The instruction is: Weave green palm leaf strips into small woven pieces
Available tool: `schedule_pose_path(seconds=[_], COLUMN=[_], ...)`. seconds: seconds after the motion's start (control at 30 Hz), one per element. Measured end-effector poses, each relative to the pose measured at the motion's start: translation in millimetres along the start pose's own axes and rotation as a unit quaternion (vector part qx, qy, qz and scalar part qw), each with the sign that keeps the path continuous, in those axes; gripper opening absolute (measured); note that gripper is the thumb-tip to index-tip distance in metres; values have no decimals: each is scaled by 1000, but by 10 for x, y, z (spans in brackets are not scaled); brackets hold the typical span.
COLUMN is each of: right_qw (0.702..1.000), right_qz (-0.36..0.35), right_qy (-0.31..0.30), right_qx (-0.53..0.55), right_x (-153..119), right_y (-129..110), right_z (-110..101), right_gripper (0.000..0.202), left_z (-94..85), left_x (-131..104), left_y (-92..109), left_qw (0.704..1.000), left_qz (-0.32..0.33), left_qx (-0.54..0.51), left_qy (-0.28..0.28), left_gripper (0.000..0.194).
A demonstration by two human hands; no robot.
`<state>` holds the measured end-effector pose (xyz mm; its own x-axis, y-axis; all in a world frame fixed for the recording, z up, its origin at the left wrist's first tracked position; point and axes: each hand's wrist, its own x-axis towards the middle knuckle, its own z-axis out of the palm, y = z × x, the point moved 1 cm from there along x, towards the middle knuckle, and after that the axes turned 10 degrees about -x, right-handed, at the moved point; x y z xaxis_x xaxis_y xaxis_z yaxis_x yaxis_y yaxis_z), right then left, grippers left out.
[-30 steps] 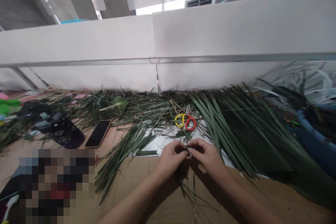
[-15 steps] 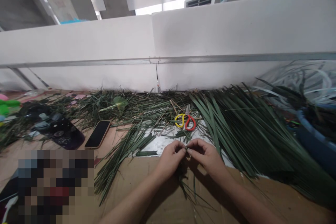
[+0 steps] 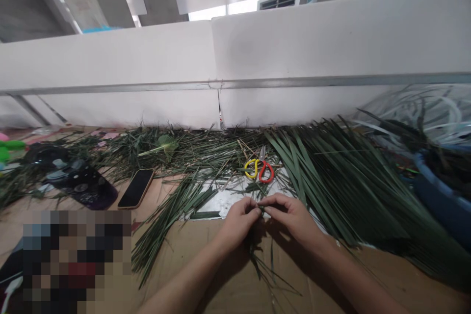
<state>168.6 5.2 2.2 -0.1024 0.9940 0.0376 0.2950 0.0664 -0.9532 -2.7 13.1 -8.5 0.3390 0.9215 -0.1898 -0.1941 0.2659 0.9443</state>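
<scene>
My left hand (image 3: pixel 241 218) is closed in a pinch on a small piece of green leaf (image 3: pixel 261 209), with thin strands (image 3: pixel 274 277) hanging below it. My right hand (image 3: pixel 289 213) pinches the same piece from the other side, its fingertips close to those of the left. Both hands are above the near edge of the cardboard (image 3: pixel 198 255). Just beyond them lie scissors (image 3: pixel 259 169) with one yellow and one red handle. The fine detail between the fingertips is too small to make out.
Long green leaves (image 3: pixel 342 181) spread at the right, beside a blue tub (image 3: pixel 441 196). A bundle of strips (image 3: pixel 165 221), a phone (image 3: pixel 136 189) and a dark bottle (image 3: pixel 86 184) are at the left. Leaf scraps line the white partition (image 3: pixel 147 108).
The fingers of my right hand have shifted slightly at the leaf piece, the index fingertip moving a little left over it. My left hand is nearly where it was.
</scene>
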Motion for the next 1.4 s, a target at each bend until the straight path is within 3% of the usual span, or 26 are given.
schedule_pose_path(seconds=[0.47, 0.67, 0.9, 1.4], right_qw=[1000, 988, 964, 972], right_qz=[-14, -91, -172, -121], right_qy=[3, 5, 11, 42], right_qx=[-27, -128, -204, -198], right_x=[-10, -70, -74, -50], right_y=[21, -15, -5, 32], right_z=[42, 42, 8, 31], right_gripper=[27, 28, 17, 13], left_z=[3, -17, -6, -12], left_x=[19, 16, -1, 31], left_y=[-50, -52, -78, -88], left_qw=[997, 992, 994, 996], left_qz=[-16, -41, -20, -9], left_qx=[-71, -119, -106, -83], left_qy=[2, 30, 26, 22], left_gripper=[24, 27, 21, 19])
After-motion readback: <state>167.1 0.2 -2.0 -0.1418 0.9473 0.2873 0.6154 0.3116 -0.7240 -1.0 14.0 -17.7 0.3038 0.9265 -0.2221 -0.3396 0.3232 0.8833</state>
